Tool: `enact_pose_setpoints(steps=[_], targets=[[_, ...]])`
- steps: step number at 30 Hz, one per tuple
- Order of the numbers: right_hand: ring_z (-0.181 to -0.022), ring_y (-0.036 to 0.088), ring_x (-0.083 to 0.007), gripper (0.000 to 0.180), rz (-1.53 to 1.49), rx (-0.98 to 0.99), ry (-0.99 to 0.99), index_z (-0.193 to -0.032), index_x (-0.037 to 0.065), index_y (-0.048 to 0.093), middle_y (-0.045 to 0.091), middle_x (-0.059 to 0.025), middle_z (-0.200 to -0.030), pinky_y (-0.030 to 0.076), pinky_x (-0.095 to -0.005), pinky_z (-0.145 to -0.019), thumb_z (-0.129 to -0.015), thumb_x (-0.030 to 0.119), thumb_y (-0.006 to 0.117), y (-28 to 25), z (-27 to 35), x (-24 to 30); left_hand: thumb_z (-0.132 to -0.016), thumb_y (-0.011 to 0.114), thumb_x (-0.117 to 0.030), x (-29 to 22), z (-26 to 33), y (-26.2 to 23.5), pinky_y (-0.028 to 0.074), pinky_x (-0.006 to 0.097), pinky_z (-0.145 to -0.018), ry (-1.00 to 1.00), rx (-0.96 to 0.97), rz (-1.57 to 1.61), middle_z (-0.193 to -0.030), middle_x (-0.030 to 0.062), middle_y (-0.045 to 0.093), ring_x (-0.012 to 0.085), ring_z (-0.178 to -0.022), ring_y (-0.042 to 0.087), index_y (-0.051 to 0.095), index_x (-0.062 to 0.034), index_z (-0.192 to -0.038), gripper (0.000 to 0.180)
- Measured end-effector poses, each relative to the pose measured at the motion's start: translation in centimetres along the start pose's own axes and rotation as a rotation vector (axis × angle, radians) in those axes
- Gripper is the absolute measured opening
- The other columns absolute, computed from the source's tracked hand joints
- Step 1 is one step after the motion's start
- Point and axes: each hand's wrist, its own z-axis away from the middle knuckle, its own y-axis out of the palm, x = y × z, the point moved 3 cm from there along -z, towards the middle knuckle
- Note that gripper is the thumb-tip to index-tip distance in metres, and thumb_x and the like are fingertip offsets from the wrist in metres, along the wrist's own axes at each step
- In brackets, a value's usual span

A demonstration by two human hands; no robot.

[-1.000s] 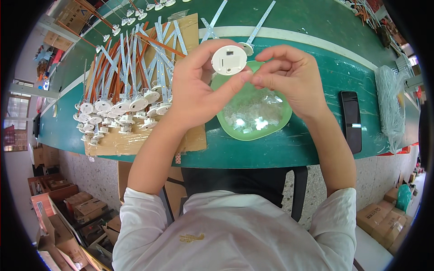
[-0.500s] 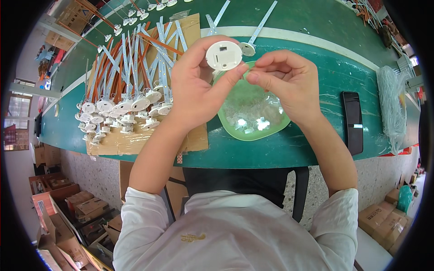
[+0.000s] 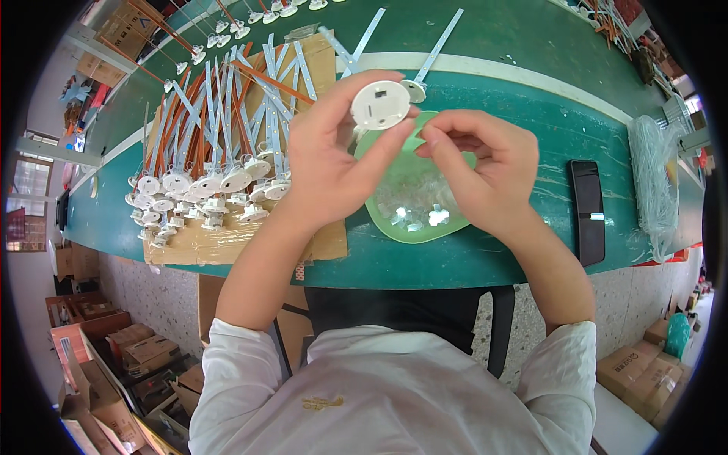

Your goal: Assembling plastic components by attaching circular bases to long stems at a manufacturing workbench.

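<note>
My left hand (image 3: 331, 155) is closed round a round white plastic lamp base (image 3: 371, 112), whose flat face shows a small dark slot. A pale blue LED strip (image 3: 339, 50) sticks out beyond that hand and seems to belong to the base. Just right of the base, my right hand (image 3: 485, 163) is raised with thumb and forefinger pinched together. Whatever sits in the pinch is too small to make out. Below both hands stands a light green plastic bowl (image 3: 413, 235) holding small clear, shiny pieces (image 3: 438, 216).
On the left, a cardboard sheet (image 3: 318, 239) bears a heap of white lamp bases (image 3: 205, 186) with blue and orange strips. Another base (image 3: 414, 91) with a strip lies behind the bowl. At the right are a black phone (image 3: 588, 205) and a bundle of clear plastic (image 3: 657, 189).
The white base has tilted and moved slightly down in my left hand. My right hand has lowered a little, its fingers still pinched.
</note>
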Motion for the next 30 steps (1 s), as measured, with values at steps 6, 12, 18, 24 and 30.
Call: enact_pose_setpoints(steps=[6, 12, 18, 24, 30], targets=[[-0.073, 0.072, -0.0144, 0.009, 0.154, -0.144, -0.239, -0.096, -0.007, 0.07, 0.074, -0.0122, -0.088, 0.058, -0.0252, -0.066, -0.087, -0.007, 0.071, -0.7, -0.1, 1.3, -0.099, 0.057, -0.006, -0.1, 0.0, 0.7, 0.054, 0.033, -0.08, 0.125, 0.047, 0.017, -0.11, 0.0181, 0.072, 0.0239, -0.094, 0.072, 0.051, 0.0077, -0.141, 0.044], [-0.062, 0.068, -0.0127, 0.012, 0.386, -0.188, -0.463, -0.091, -0.003, 0.07, 0.073, -0.0087, -0.079, 0.054, -0.0229, -0.055, -0.08, -0.006, 0.076, -0.5, -0.5, 2.1, -0.097, 0.057, -0.002, -0.4, 0.0, 0.9, 0.055, 0.032, -0.072, 0.17, 0.104, -0.238, -0.101, 0.0191, 0.073, 0.0275, -0.082, 0.073, 0.052, 0.0044, -0.143, 0.046], [-0.057, 0.066, -0.0137, 0.012, 0.45, -0.207, -0.557, -0.086, -0.003, 0.068, 0.071, -0.01, -0.076, 0.053, -0.0232, -0.051, -0.077, -0.008, 0.075, 0.4, -0.5, 1.9, -0.095, 0.06, 0.001, -0.4, 0.4, 1.2, 0.052, 0.028, -0.066, 0.117, 0.085, -0.264, -0.096, 0.0185, 0.073, 0.0253, -0.072, 0.07, 0.056, 0.0018, -0.14, 0.046], [-0.058, 0.067, -0.0194, 0.014, 0.545, -0.167, -0.526, -0.088, -0.002, 0.069, 0.071, -0.0118, -0.078, 0.054, -0.0248, -0.053, -0.076, -0.007, 0.074, 0.8, -0.6, 1.7, -0.095, 0.059, 0.0, 0.3, 0.6, 1.4, 0.05, 0.027, -0.061, 0.013, 0.129, -0.317, -0.09, 0.0159, 0.074, 0.0203, -0.065, 0.067, 0.056, 0.0007, -0.141, 0.046], [-0.062, 0.069, -0.0224, 0.013, 0.492, -0.204, -0.555, -0.091, 0.0, 0.07, 0.071, -0.0124, -0.08, 0.055, -0.0266, -0.056, -0.079, -0.005, 0.074, 1.2, -0.5, 0.9, -0.098, 0.056, -0.002, 0.6, 0.4, 1.0, 0.049, 0.029, -0.06, 0.105, 0.05, -0.222, -0.086, 0.014, 0.073, 0.0235, -0.064, 0.067, 0.059, 0.0008, -0.138, 0.04]])
